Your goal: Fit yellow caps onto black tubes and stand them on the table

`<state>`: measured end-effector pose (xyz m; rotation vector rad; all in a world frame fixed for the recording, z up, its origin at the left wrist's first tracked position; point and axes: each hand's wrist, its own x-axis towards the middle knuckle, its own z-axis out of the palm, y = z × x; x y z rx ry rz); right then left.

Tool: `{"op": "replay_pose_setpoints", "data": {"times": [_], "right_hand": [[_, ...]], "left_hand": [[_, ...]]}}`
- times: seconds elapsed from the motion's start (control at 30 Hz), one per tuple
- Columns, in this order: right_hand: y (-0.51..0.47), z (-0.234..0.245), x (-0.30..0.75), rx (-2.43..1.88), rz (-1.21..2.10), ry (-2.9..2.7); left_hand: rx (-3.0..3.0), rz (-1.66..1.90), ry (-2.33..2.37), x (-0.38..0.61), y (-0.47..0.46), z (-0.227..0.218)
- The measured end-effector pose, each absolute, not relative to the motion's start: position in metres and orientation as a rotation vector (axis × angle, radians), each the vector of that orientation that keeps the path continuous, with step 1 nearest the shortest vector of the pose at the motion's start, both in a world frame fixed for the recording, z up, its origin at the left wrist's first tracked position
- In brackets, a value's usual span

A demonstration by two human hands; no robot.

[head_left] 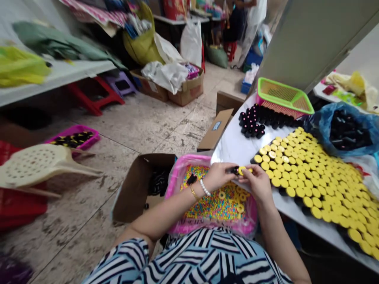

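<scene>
Boxes [189, 88] and bags [191, 43] sit on the floor of our work room. Our left hand [217, 176] pinches a black tube [232, 170], and our right hand [257, 184] pinches its yellow cap [242, 170]. The tube lies side to side, cap toward the right hand. More caps [310, 181] sit on a table [233, 146] just right of our fingers, above a pink tray [180, 165].

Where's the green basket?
In the head view, the green plastic basket sits at the upper right, at the far end of the white table, just behind the black tubes and left of the blue bag.
</scene>
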<state>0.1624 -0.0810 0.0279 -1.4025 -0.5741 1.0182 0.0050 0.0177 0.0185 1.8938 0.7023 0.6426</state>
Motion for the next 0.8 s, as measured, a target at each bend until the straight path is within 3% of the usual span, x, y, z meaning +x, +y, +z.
{"op": "replay_pose_setpoints", "data": {"times": [0.53, 0.8], "right_hand": [[-0.069, 0.032, 0.153, -1.449, 1.022, -0.608], [-0.073, 0.036, 0.150, -1.474, 1.066, -0.675]], "left_hand": [[1.837, 0.600, 0.639, 0.002, 0.021, 0.021], [1.153, 0.435, 0.634, 0.011, 0.014, 0.027]]}}
